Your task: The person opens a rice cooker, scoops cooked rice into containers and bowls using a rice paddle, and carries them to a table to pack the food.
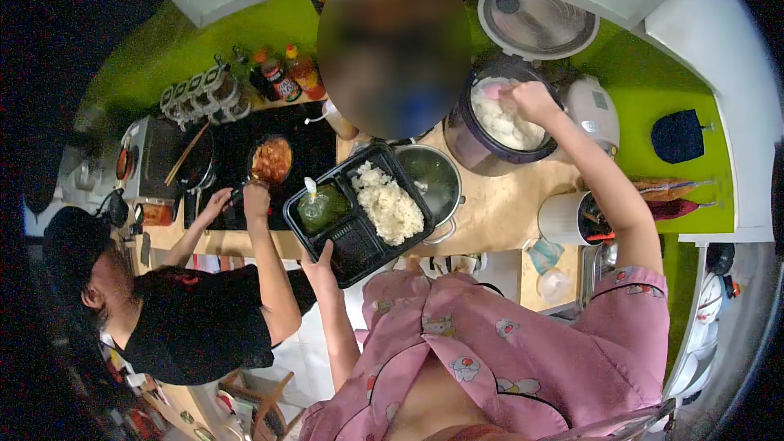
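Observation:
My left hand (321,268) is closed on the near edge of a black compartment tray (349,247), holding it tilted over the counter. White rice (390,204) fills much of its large compartment. A small knotted clear bag of something green (322,209) lies in another compartment; the third holds nothing visible. Over on the right, my right hand (529,103) grips a pink rice paddle (495,91) inside a large dark rice cooker (483,153). The paddle's head sits at the cooked rice (508,128), and most of its handle is hidden by my fingers.
Behind the tray stands a steel pot (433,184) of liquid. To my left a co-worker in black (200,318) handles a pan of red food (271,158) on the black cooktop (233,216). A white canister (563,216) of utensils stands at right; sauce bottles (282,77) line the back.

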A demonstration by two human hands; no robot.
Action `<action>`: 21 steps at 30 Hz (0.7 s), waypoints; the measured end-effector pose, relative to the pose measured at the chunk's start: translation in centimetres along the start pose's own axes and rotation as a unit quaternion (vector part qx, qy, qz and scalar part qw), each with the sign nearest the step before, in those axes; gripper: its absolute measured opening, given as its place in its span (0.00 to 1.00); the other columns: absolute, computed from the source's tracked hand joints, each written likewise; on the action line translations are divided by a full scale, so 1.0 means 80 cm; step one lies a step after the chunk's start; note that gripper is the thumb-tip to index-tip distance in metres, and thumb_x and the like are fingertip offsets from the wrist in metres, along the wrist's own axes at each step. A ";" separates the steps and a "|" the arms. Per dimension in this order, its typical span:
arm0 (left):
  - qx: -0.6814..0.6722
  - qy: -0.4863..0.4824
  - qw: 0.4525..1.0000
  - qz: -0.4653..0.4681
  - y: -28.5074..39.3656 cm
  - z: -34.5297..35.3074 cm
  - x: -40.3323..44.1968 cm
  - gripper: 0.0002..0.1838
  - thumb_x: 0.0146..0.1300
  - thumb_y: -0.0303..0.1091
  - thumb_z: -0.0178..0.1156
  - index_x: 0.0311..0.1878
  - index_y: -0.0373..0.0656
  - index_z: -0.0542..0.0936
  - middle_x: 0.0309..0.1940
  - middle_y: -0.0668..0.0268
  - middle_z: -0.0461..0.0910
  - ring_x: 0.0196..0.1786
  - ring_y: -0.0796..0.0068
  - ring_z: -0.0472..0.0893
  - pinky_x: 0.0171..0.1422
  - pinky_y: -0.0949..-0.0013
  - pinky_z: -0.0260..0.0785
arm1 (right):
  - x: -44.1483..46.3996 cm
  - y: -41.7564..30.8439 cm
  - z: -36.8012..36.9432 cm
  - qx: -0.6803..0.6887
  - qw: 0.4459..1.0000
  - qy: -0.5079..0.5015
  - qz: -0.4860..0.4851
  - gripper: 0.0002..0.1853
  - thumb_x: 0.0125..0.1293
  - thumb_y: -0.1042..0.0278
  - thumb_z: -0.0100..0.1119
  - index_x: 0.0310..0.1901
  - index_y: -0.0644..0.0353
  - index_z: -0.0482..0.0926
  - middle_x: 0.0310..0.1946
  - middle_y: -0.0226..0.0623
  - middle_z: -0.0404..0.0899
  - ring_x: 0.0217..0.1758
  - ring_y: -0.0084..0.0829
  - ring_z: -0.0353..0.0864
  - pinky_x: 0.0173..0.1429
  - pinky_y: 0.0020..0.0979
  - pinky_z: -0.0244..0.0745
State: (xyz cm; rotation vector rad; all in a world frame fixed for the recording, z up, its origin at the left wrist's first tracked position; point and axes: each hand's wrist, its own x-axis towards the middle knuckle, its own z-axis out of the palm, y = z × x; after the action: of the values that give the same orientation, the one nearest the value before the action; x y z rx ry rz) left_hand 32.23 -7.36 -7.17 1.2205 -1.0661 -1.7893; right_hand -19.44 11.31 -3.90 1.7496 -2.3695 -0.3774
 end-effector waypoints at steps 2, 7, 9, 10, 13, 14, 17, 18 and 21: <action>-0.019 0.014 1.000 -0.017 -0.002 -0.006 -0.005 0.18 0.61 0.20 0.61 0.55 0.32 0.76 0.48 0.62 0.80 0.46 0.72 0.79 0.54 0.70 0.70 | -0.019 -0.003 -0.028 -0.006 1.000 -0.017 -0.005 0.05 0.49 0.74 0.61 0.29 0.57 0.83 0.27 0.42 0.83 0.32 0.43 0.84 0.36 0.42 0.79; -0.007 0.056 0.998 -0.020 -0.009 -0.017 -0.024 0.17 0.61 0.20 0.61 0.54 0.32 0.77 0.47 0.63 0.80 0.46 0.72 0.78 0.55 0.70 0.70 | -0.063 0.036 -0.039 -0.023 0.998 -0.051 -0.025 0.09 0.51 0.73 0.62 0.36 0.56 0.84 0.36 0.43 0.82 0.36 0.42 0.85 0.39 0.41 0.80; -0.006 0.062 0.998 -0.009 -0.013 -0.019 -0.026 0.17 0.61 0.20 0.61 0.54 0.32 0.77 0.46 0.63 0.80 0.46 0.72 0.78 0.55 0.70 0.70 | -0.056 0.048 -0.059 -0.021 0.999 -0.021 -0.030 0.11 0.51 0.73 0.62 0.38 0.55 0.84 0.39 0.44 0.82 0.35 0.43 0.84 0.39 0.42 0.79; -0.002 0.062 0.998 0.005 -0.021 -0.028 -0.025 0.17 0.60 0.21 0.61 0.54 0.32 0.76 0.46 0.63 0.80 0.46 0.72 0.78 0.55 0.70 0.69 | -0.044 0.047 -0.074 -0.013 1.000 0.003 -0.026 0.12 0.50 0.73 0.61 0.39 0.54 0.84 0.40 0.45 0.81 0.35 0.43 0.84 0.38 0.42 0.79; 0.008 0.056 0.998 0.008 -0.017 -0.035 -0.038 0.18 0.60 0.21 0.62 0.54 0.33 0.76 0.47 0.62 0.81 0.46 0.70 0.79 0.54 0.69 0.70 | -0.001 0.027 -0.092 -0.006 1.000 0.014 -0.021 0.15 0.49 0.74 0.59 0.41 0.53 0.85 0.42 0.46 0.81 0.34 0.44 0.84 0.37 0.43 0.78; 0.011 0.052 0.999 0.005 -0.011 -0.036 -0.042 0.19 0.59 0.21 0.63 0.54 0.33 0.76 0.47 0.62 0.81 0.47 0.69 0.80 0.54 0.68 0.71 | 0.015 0.023 -0.078 -0.027 0.998 0.018 -0.051 0.11 0.53 0.70 0.58 0.38 0.50 0.85 0.38 0.43 0.81 0.33 0.43 0.84 0.35 0.43 0.78; 0.002 0.086 0.996 0.030 -0.006 -0.030 -0.055 0.18 0.60 0.21 0.62 0.54 0.34 0.76 0.46 0.63 0.81 0.45 0.70 0.80 0.54 0.68 0.71 | 0.060 0.009 -0.016 -0.069 0.992 0.024 -0.104 0.08 0.59 0.58 0.60 0.29 0.48 0.85 0.23 0.42 0.80 0.29 0.45 0.84 0.32 0.45 0.78; -0.001 0.094 0.995 0.042 -0.005 -0.031 -0.058 0.18 0.60 0.21 0.62 0.54 0.34 0.76 0.45 0.64 0.81 0.45 0.70 0.80 0.53 0.68 0.71 | 0.065 0.016 -0.006 -0.034 0.994 0.013 -0.099 0.09 0.59 0.57 0.61 0.30 0.50 0.85 0.24 0.43 0.81 0.30 0.46 0.84 0.33 0.45 0.78; -0.024 0.089 0.996 0.016 -0.015 -0.046 -0.068 0.20 0.59 0.21 0.63 0.56 0.35 0.76 0.47 0.64 0.81 0.46 0.69 0.79 0.54 0.68 0.71 | 0.047 0.025 0.000 0.021 0.996 -0.076 -0.039 0.19 0.57 0.50 0.62 0.27 0.60 0.84 0.27 0.49 0.83 0.33 0.50 0.84 0.39 0.46 0.79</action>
State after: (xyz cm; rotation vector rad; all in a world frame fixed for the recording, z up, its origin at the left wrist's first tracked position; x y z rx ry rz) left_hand 37.22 -2.98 -7.06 1.2992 -0.9319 -1.6389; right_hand -22.38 8.25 -3.34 1.8991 -2.4331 -0.4908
